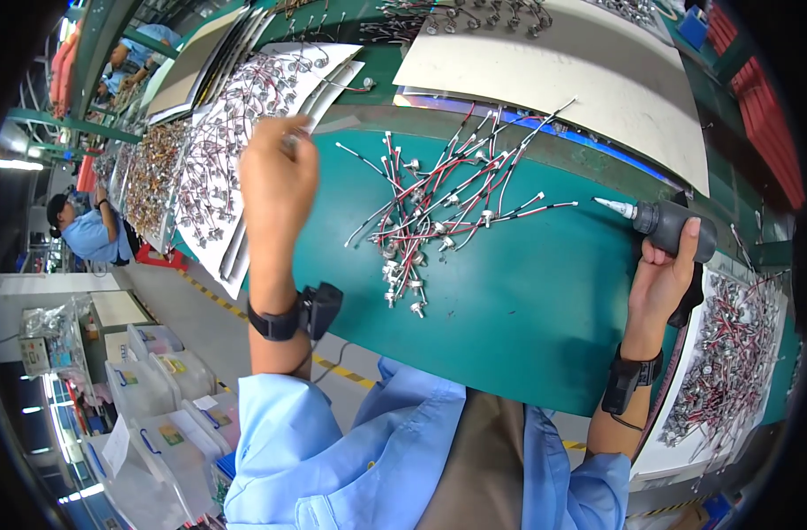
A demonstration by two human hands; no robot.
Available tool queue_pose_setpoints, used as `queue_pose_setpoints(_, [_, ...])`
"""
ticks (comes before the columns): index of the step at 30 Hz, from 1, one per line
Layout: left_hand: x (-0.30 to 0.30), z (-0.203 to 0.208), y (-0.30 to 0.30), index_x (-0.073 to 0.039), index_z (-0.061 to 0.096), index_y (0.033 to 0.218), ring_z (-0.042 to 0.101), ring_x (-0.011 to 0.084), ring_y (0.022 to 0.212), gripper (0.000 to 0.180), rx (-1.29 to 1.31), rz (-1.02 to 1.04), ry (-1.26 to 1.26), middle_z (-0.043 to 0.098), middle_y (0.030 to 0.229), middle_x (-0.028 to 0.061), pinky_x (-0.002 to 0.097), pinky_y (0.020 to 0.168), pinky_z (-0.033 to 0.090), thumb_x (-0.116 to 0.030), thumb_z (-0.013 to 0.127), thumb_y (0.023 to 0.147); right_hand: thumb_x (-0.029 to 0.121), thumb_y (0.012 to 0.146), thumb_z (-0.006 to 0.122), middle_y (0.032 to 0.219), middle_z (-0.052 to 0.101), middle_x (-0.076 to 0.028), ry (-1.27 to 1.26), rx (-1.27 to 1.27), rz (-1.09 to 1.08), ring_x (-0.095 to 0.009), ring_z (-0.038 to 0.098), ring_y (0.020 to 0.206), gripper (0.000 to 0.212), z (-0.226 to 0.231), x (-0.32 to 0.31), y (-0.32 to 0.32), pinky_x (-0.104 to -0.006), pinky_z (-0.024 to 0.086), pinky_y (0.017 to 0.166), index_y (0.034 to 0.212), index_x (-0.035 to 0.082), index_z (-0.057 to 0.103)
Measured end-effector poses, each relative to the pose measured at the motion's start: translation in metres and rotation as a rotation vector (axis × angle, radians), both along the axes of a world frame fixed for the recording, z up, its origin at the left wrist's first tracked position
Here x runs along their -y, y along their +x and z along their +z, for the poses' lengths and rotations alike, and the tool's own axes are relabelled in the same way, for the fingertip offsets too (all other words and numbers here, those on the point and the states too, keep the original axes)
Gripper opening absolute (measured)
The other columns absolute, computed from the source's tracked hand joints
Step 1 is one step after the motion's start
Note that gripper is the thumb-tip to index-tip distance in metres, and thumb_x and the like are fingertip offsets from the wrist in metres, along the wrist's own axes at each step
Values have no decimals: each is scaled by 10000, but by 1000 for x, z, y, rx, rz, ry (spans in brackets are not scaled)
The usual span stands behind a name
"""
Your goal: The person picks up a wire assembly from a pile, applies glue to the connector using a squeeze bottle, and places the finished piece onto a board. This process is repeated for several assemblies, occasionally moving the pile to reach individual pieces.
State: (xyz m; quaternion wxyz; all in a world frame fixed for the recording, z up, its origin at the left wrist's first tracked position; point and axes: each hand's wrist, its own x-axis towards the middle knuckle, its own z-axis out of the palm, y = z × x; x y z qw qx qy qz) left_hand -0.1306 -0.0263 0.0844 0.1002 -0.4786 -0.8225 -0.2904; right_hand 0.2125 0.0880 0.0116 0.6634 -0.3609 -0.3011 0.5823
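Note:
My right hand [664, 283] is wrapped round a dark grey squeeze bottle [681, 230], whose pale pointed nozzle [615, 208] aims left over the mat. At the left, my left hand [280, 181] is raised with its fingers curled together near the edge of a white sheet; a small greyish bit shows at the fingertips, too unclear to name. Between my hands, a loose heap of small round metal components with red, black and white wires [439, 208] lies on the green mat [527, 291]. White connectors tip many of the wires. Neither hand touches this heap.
White sheets [341, 57] at the left hold many more wired components [213, 168]; another such pile [730, 353] lies at the right. A large pale board [553, 97] spans the back. Plastic bins [143, 389] stand lower left. Other people in blue [94, 230] sit farther left.

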Motion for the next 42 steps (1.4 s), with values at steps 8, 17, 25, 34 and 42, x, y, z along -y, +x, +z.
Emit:
queue_pose_setpoints(8, [32,-51,48,59,505,1053,628,229,784,237,1307,-350,-187,590,935,145,258,601,524,8,478,823,276,844,567,799,517,-29,-3,-59,30,-51,392,563,246,-3,-1,2,-188,300,439,935,61,489])
queue_pose_setpoints(17, [1,-63,109,85,512,1039,619,256,843,246,1490,-607,200,551,1016,154,274,645,542,82,515,794,288,863,533,863,521,-55,50,-116,79,-61,395,555,301,3,8,-2,-183,331,448,1008,34,464])
queue_pose_setpoints(25, [-17,-86,143,94,545,939,616,251,855,159,1463,-541,299,503,1008,132,260,659,545,102,522,781,384,841,534,1031,494,-107,153,23,168,-111,504,698,545,0,28,-7,-215,438,583,1197,4,374])
queue_pose_setpoints(34, [-15,-90,146,84,555,931,619,213,804,187,1407,-561,291,498,944,114,247,657,547,138,521,755,432,788,584,1195,391,-100,312,238,100,-240,425,1109,647,-8,42,-14,-366,347,954,1232,26,345])
queue_pose_setpoints(42, [-14,-91,147,74,568,926,619,195,780,201,1383,-599,311,505,943,122,231,638,546,144,523,743,439,741,637,1171,382,-91,302,287,141,-242,455,1071,690,-8,47,-18,-366,383,924,1230,42,354])
